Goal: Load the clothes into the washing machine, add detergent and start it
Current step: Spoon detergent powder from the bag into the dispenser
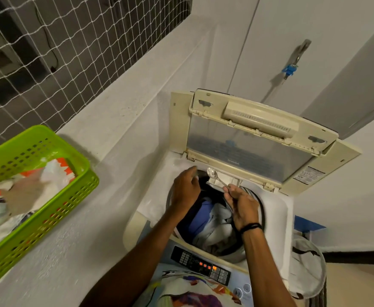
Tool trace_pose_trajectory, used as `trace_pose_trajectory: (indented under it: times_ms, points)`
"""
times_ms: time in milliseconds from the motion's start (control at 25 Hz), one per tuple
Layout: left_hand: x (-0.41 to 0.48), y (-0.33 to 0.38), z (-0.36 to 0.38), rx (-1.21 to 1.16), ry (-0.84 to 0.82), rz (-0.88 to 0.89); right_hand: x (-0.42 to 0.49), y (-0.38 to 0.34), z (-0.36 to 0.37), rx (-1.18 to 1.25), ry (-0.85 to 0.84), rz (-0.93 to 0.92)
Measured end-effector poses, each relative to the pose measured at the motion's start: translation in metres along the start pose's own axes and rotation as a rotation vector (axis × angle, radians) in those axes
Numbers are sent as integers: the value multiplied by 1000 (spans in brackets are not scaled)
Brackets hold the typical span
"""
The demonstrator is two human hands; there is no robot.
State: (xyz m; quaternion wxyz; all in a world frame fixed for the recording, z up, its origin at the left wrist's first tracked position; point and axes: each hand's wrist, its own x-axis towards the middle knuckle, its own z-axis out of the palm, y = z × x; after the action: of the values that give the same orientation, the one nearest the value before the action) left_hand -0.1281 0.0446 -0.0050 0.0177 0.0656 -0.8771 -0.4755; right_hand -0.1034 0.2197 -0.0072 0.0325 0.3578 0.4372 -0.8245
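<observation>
A cream top-loading washing machine (277, 209) stands with its lid (254, 138) folded up at the back. Blue, grey and dark clothes (212, 224) fill the drum. My right hand (242, 206) pinches the handle of a metal spoon (215, 175), whose bowl reaches over the detergent tray at the drum's back rim. My left hand (186, 189) rests on the back left rim beside that tray, fingers curled; what it touches is hidden. The control panel (203, 265) at the front shows lit orange digits.
A green perforated basket (55, 209) holding a white and orange bag sits on the white ledge at the left, below a netted window. A wall tap with a blue fitting (289, 70) is behind the machine. A white laundry hamper (308, 267) stands at the right.
</observation>
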Motion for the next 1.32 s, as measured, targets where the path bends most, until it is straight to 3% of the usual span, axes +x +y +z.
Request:
trace_pose_trajectory:
  times_ms: [400, 640, 800, 920, 1000, 1160, 1320]
  points:
    - [-47, 37, -111, -182, 391, 53, -51, 0, 57, 32, -241, 52]
    - [-95, 50, -205, -293, 527, 77, -103, -1, 109, -133, -450, 88]
    - [-139, 57, -275, -188, 701, 109, -151, -3, 150, -239, -636, 143]
    - [-163, 40, -321, -4, 926, -44, -186, -2, 184, -319, -758, 138]
    - [-175, 20, -344, 185, 932, -172, -204, 6, 208, -391, -838, 80]
    - [-180, -17, -357, 431, 742, -302, -230, 25, 250, -640, -952, -217]
    - [-173, -18, -357, 457, 813, -350, -237, 27, 275, -836, -952, -503]
